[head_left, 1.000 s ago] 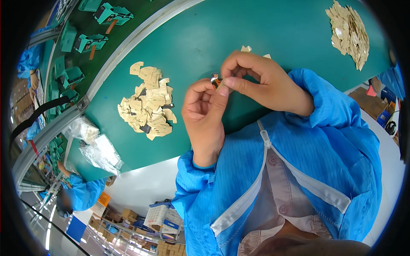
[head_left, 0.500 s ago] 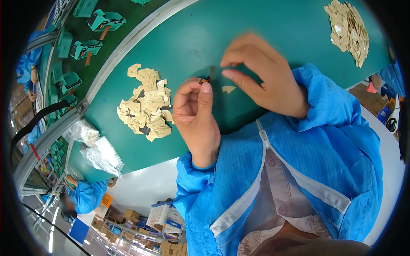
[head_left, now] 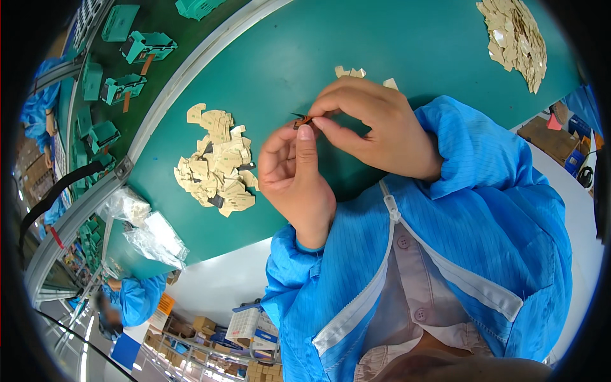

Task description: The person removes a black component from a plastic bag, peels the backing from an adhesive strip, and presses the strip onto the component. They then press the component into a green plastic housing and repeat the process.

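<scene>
Between the thumb and curled fingers of my left hand (head_left: pixel 294 169) is a small dark and orange piece (head_left: pixel 301 120), thin and strip-like; its exact kind is too small to make out. My right hand (head_left: pixel 385 127) meets it from the right, thumb and forefinger pinched at its edge. The fingertips hide part of the piece. Left of my left hand lies a loose heap of beige paper-backed adhesive pieces (head_left: pixel 219 169), with a few dark bits among them. Just beyond my right hand's knuckles are a few loose beige pieces (head_left: pixel 350 72).
Another beige heap (head_left: pixel 515 44) lies at the far right of the green tabletop (head_left: pixel 286 57). Clear plastic bags (head_left: pixel 153 235) rest at the left edge. Past a metal rail (head_left: pixel 191 60), green trays (head_left: pixel 147 48) stand on a line. Co-workers in blue (head_left: pixel 137 299) are at left.
My right hand has come left and down to the small piece, closing its fingers on it. Loose beige pieces now show beyond that hand. The green trays have shifted slightly down and left.
</scene>
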